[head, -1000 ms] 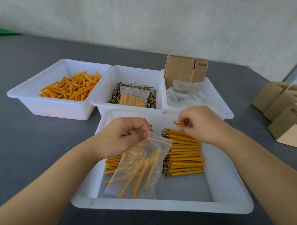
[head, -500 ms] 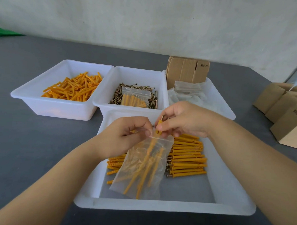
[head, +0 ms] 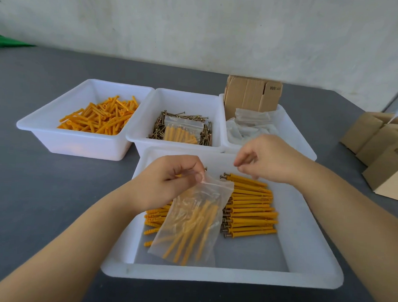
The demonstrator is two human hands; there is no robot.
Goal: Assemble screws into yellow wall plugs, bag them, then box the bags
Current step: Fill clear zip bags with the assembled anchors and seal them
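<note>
My left hand [head: 169, 183] pinches the top edge of a clear zip bag [head: 192, 221] that hangs over the near white tray [head: 222, 275]. Several yellow plugs with screws lie inside the bag. My right hand [head: 268, 158] hovers just right of the bag mouth, fingers loosely curled, holding nothing. A row of assembled plugs [head: 250, 212] lies in the tray under that hand. More assembled plugs [head: 154, 217] lie partly hidden behind the bag.
At the back stand three white bins: loose yellow plugs [head: 101, 117], screws with a filled bag on top [head: 183, 132], and empty bags with flat cardboard boxes [head: 252, 98]. Folded cardboard boxes [head: 385, 147] sit at the table's right edge.
My right hand carried an assembled plug from the row to the bag, dropped it in, and has now drawn back up and right, holding nothing. The left hand kept its hold on the bag.
</note>
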